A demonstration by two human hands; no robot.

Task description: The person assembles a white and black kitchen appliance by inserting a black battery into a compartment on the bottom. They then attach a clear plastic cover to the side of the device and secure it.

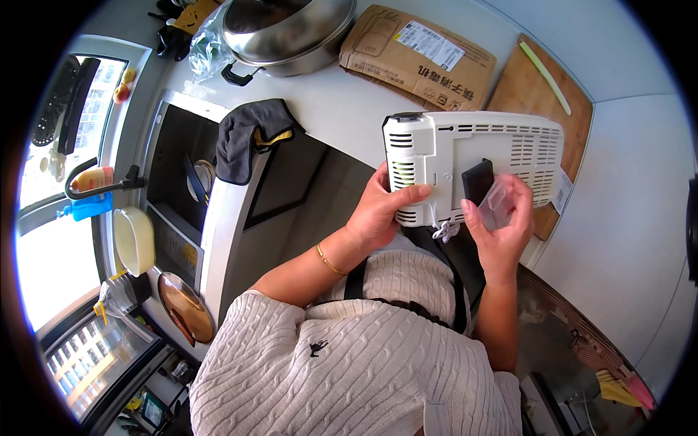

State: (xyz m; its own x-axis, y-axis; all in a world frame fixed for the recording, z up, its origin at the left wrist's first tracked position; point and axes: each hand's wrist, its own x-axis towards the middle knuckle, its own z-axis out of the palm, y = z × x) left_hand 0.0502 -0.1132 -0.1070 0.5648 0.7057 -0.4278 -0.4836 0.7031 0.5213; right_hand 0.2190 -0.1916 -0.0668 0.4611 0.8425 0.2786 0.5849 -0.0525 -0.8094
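Note:
A white plastic appliance housing [476, 142] with rows of vent slots is held up in front of my body. My left hand [382, 207] is closed on its left end, the thumb lying over the vented face. Close to that face, my right hand [509, 218] pinches a small clear plastic piece [496, 202] between thumb and fingers. A black rectangular block [478, 180] stands out against the housing, right beside the clear piece; whether it is attached to the housing or held, I cannot tell. A coiled white cord [445, 231] hangs at the lower edge.
Behind the appliance, a cardboard box [418, 58] and a wooden cutting board [574, 87] with a pale green strip [545, 76] lie on the counter. A lidded steel wok [291, 36] stands farther left. A dark cloth [251, 134] drapes over the counter edge by the sink [174, 156].

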